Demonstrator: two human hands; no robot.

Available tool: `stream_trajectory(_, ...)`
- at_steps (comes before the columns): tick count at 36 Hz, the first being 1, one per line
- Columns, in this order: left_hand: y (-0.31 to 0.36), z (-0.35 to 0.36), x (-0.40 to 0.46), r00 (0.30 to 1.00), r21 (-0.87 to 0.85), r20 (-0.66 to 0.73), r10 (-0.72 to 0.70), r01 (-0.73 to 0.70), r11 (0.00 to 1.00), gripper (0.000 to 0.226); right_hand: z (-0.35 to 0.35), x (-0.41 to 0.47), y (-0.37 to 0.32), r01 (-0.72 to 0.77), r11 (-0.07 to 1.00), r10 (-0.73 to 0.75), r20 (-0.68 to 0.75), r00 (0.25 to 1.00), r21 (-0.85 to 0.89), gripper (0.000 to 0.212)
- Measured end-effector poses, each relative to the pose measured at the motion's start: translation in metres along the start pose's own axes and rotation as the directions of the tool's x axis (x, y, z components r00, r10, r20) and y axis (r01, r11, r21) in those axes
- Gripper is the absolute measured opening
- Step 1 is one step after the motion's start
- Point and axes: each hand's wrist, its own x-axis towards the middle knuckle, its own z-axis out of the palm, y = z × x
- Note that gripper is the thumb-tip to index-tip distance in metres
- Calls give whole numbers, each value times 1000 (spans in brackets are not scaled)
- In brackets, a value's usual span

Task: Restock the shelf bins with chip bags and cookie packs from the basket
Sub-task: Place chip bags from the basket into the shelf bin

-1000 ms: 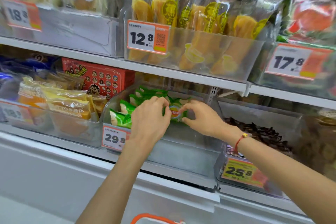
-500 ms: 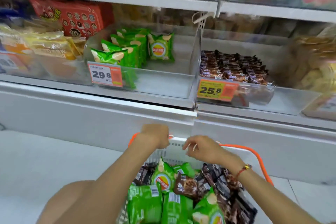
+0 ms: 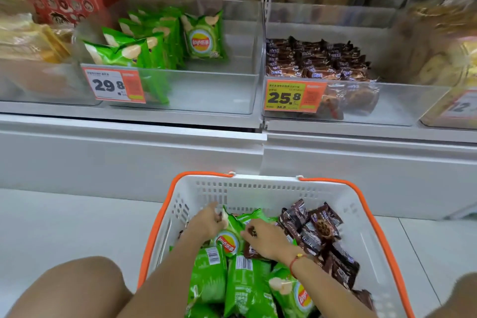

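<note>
Both hands, left (image 3: 206, 223) and right (image 3: 267, 239), pinch a glossy green chip bag (image 3: 228, 236) inside the slotted white plastic basket (image 3: 258, 190).

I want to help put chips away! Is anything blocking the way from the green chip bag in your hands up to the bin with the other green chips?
Nothing visible blocks it. Both the left hand and right hand are on the green chip bag in the basket. The chip bin above is open-topped, with bare space on its right side.
</note>
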Motion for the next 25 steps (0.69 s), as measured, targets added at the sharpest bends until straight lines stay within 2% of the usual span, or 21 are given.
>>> stream_trajectory(1,4,-4,-5,1000,8,13,0,0,1000,17,0,1,-1,-12,1000,12,-28,1000,8,31)
stream_trajectory(3,7,-6,-9,1000,17,-9,8,-8,1000,29,-3,4,-2,-17,1000,15,-64,998,-23,26)
stream_trajectory(4,7,-5,-9,1000,10,-17,8,-8,1000,27,-4,6,-2,-21,999,19,-59,998,-38,28)
stream_trajectory(6,9,-7,-14,1000,42,-25,19,-18,999,11,-6,6,-2,-24,999,23,-29,999,-38,46)
stream_trajectory(8,14,-13,-19,999,68,-13,31,-30,997,8,-9,5,-3,-20,1000,20,-11,1000,-22,66)
stream_trajectory(11,34,-33,-24,998,129,18,63,-65,990,11,-21,4,-7,1,1000,-1,-56,998,4,60)
stream_trajectory(13,53,-55,-26,995,223,35,98,-103,969,9,-39,3,-10,27,994,-19,-77,997,103,54)
stream_trajectory(16,82,-99,-33,985,259,84,152,-169,951,9,-80,-5,-22,98,972,-85,-73,994,212,50)
stream_trajectory(20,107,-157,-45,977,130,83,195,-205,970,31,-139,-24,-49,215,940,-183,-139,973,264,45)
stream_trajectory(23,119,-191,-62,970,-31,-25,240,-241,970,26,-178,-45,-79,286,920,-236,-205,950,267,30)
stream_trajectory(25,124,-206,-73,951,-119,-113,287,-300,946,22,-201,-50,-96,286,923,-226,-239,944,258,30)
